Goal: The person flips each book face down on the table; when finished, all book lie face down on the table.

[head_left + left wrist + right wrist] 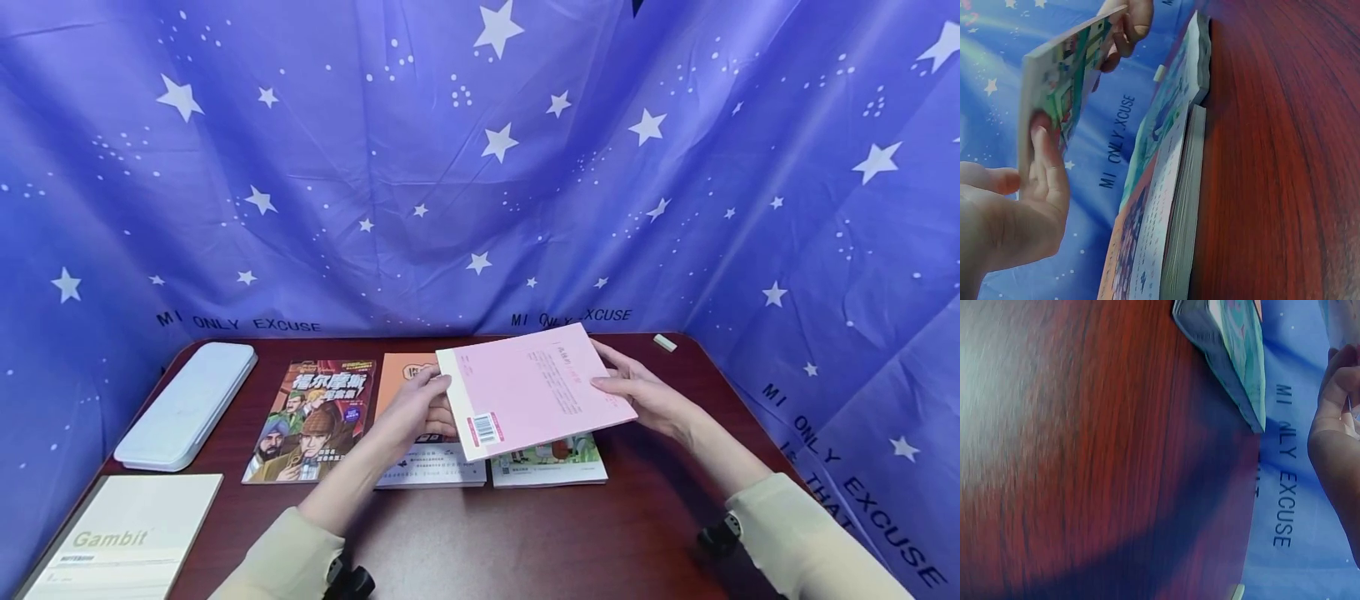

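Between both hands (pixel 414 407) (pixel 651 395), pink book (pixel 534 390)

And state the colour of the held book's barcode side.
The barcode side is pink with a cream strip along one edge, best seen in the head view.

On the counter (pixel 570 542), a case (pixel 187 408) lies at the frame's left, a notebook (pixel 123 537) below it at lower left. Rightward follow the first book (pixel 315 433), the middle book (pixel 435 467) and the last book (pixel 551 468). Over the latter two, the raised book (pixel 536 392) sits between left hand (pixel 412 408) and right hand (pixel 648 392). A block (pixel 664 342) lies near the far right corner, before the curtain (pixel 420 167).
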A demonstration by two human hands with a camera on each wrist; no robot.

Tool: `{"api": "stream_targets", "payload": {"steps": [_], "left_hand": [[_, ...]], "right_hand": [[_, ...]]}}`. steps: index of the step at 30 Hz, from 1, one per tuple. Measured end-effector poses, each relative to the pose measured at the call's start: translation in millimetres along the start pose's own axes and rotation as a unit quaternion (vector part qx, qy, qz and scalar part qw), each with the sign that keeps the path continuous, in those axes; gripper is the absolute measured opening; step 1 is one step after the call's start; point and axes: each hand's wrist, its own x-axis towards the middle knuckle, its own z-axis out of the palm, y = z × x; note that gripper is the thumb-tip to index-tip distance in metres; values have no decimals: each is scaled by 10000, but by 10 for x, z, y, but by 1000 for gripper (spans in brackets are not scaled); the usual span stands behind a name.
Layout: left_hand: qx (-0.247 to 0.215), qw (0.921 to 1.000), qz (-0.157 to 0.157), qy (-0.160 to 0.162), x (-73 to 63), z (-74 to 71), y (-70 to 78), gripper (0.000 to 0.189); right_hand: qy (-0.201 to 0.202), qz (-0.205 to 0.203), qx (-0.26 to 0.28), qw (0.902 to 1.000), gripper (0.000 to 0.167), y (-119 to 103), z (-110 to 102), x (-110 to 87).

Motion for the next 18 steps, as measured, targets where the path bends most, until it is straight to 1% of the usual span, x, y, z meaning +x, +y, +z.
{"api": "stream_targets", "payload": {"steps": [3, 5, 7, 10, 11, 14, 18], "left_hand": [[-133, 9997, 119, 171, 20, 56, -30, 43], [-183, 9992, 209, 277, 34, 101, -46, 41], [-102, 9989, 321, 318, 44, 158, -51, 39], [174, 9985, 435, 299, 64, 248, -56, 42], [234, 9983, 442, 292, 72, 278, -57, 43], [303, 9983, 430, 247, 100, 361, -74, 55], [115, 9991, 366, 167, 125, 474, -99, 69]], "right_hand": [[111, 38, -130, 9998, 77, -5, -68, -24], [269, 11, -310, 9992, 74, -3, -122, -43], [529, -36, -568, 9970, 70, 8, -179, -62], [937, -142, -969, 9908, 63, 20, -259, -90], [1056, -158, -1093, 9883, 62, 22, -282, -100], [1224, -166, -1336, 9833, 60, 22, -345, -124], [1233, 50, -1452, 9817, 63, 11, -416, -151]]}}
